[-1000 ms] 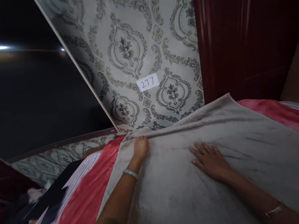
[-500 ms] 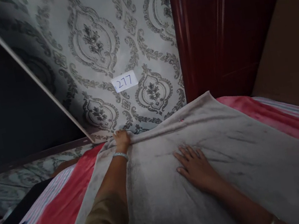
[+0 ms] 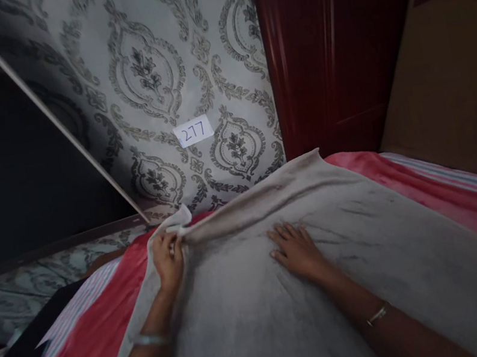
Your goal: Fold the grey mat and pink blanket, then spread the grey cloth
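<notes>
A large grey plush cloth, like a blanket or towel (image 3: 251, 310), is spread out before me with soft creases. At its far left corner my left hand (image 3: 168, 260) pinches the edge, and a bit of the corner folds up above the fingers. My right hand (image 3: 297, 251) lies flat on the cloth's middle, fingers spread. Beneath the grey cloth a red cloth (image 3: 76, 333) shows on the left, with more of it along the right side.
Striped fabric (image 3: 447, 168) borders the red cloth. Behind stands a patterned wall (image 3: 189, 46) with a paper label (image 3: 194, 130) reading 277. A dark red panel (image 3: 314, 56) rises at the right, a dark screen-like panel (image 3: 9, 150) at the left.
My left hand has drawn the cloth's far left edge toward me, lifting its corner and baring some red cloth behind. My right hand stays flat in about the same place.
</notes>
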Motion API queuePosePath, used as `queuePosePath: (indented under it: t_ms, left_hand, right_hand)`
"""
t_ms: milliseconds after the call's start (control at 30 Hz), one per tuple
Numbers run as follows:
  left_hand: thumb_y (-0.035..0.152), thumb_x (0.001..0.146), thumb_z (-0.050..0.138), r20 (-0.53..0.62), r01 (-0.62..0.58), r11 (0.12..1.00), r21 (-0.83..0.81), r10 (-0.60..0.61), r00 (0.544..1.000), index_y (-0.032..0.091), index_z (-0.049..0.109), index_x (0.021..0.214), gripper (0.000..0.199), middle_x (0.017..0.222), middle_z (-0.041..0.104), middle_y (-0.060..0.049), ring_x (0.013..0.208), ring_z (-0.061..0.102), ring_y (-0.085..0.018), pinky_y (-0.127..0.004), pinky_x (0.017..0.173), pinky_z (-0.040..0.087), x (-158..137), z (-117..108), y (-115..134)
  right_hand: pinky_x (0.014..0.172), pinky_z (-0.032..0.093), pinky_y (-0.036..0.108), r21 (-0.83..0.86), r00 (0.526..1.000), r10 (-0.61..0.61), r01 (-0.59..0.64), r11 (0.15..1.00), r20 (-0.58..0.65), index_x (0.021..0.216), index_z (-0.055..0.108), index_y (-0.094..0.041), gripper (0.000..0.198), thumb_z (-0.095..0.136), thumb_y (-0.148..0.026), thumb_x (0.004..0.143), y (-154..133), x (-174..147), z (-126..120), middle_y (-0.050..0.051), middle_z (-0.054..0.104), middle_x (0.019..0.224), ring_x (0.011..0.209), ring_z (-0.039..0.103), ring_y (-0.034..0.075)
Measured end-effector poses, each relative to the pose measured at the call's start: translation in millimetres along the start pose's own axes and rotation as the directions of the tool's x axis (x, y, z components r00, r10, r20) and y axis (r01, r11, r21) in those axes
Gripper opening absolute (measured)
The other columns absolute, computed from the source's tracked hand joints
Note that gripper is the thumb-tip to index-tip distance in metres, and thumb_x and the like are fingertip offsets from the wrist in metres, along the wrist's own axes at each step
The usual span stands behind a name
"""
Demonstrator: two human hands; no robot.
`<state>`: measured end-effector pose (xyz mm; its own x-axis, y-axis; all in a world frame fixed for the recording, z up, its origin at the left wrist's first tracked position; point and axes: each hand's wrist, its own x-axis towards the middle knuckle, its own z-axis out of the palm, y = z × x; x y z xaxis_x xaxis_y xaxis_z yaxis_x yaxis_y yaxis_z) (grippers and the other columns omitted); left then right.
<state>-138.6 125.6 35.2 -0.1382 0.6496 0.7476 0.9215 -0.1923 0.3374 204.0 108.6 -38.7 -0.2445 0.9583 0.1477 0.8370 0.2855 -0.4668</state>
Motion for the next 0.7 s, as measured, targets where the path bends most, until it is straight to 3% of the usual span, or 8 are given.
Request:
queuePosePath:
  t_ms: [100,167,267,333,400,500,700]
  left_hand:
    - [0.031,0.083,0.055,0.215,0.002,0.994,-0.111,0.022,0.976,0.023,0.069,0.090,0.018,0.086,0.063,-0.004,0.084,0.064,-0.022,-0.034,0.075,0.056,-59,-17,-10]
    - [0.027,0.078,0.054,0.250,0.055,0.993,-0.108,-0.026,0.968,0.023,0.069,0.091,0.020,0.086,0.063,-0.004,0.083,0.064,-0.022,-0.035,0.075,0.057,-81,-19,-10]
    - [0.024,0.079,0.052,0.174,0.098,0.994,-0.040,-0.090,0.981,0.020,0.067,0.114,0.038,0.106,0.065,-0.009,0.090,0.065,-0.023,-0.039,0.080,0.058,-89,-16,5]
    - [0.019,0.077,0.054,0.256,-0.016,0.999,0.034,0.006,0.967,0.021,0.062,0.130,0.054,0.130,0.061,-0.012,0.104,0.064,-0.025,-0.042,0.091,0.055,-86,-14,20]
    - [0.011,0.074,0.055,0.418,-0.177,0.976,0.124,0.110,0.902,0.024,0.062,0.133,0.061,0.146,0.054,-0.011,0.116,0.060,-0.028,-0.044,0.101,0.050,-83,-13,33]
    - [0.007,0.075,0.054,0.546,-0.272,0.928,0.255,0.093,0.832,0.024,0.069,0.124,0.054,0.149,0.055,-0.008,0.116,0.057,-0.031,-0.046,0.101,0.049,-82,-12,43]
    - [0.017,0.087,0.050,0.435,-0.195,0.904,0.382,0.011,0.900,0.017,0.072,0.110,0.031,0.141,0.057,-0.016,0.120,0.055,-0.032,-0.045,0.101,0.049,-86,-13,38]
  right_hand:
    - [0.114,0.036,0.044,0.221,0.970,0.099,-0.049,0.974,-0.220,0.137,0.059,-0.020,0.050,0.051,-0.028,0.089,10,12,4,0.013,0.061,0.140,0.132,0.052,0.027]
    - [0.103,0.046,0.039,0.351,0.927,0.193,-0.073,0.934,-0.320,0.133,0.060,-0.018,0.047,0.045,-0.024,0.088,18,18,2,0.013,0.068,0.125,0.115,0.062,0.025]
    - [0.095,0.051,0.037,0.400,0.889,0.255,-0.090,0.912,-0.381,0.138,0.052,-0.015,0.052,0.037,-0.021,0.089,27,22,-4,0.014,0.066,0.124,0.106,0.064,0.023]
    - [0.097,0.051,0.036,0.383,0.877,0.226,-0.053,0.922,-0.423,0.145,0.046,-0.013,0.058,0.036,-0.019,0.088,30,21,-8,0.015,0.061,0.131,0.111,0.063,0.023]
    - [0.104,0.047,0.035,0.324,0.890,0.152,-0.006,0.946,-0.429,0.148,0.046,-0.013,0.062,0.038,-0.015,0.086,31,20,-10,0.015,0.053,0.143,0.120,0.059,0.022]
    - [0.113,0.041,0.036,0.227,0.943,0.056,0.022,0.974,-0.328,0.141,0.057,-0.017,0.058,0.043,-0.013,0.084,33,20,-9,0.012,0.049,0.150,0.131,0.052,0.023]
    - [0.107,0.044,0.038,0.227,0.962,0.088,-0.028,0.973,-0.258,0.146,0.054,-0.019,0.061,0.049,-0.016,0.085,39,24,-6,0.011,0.063,0.135,0.122,0.057,0.024]
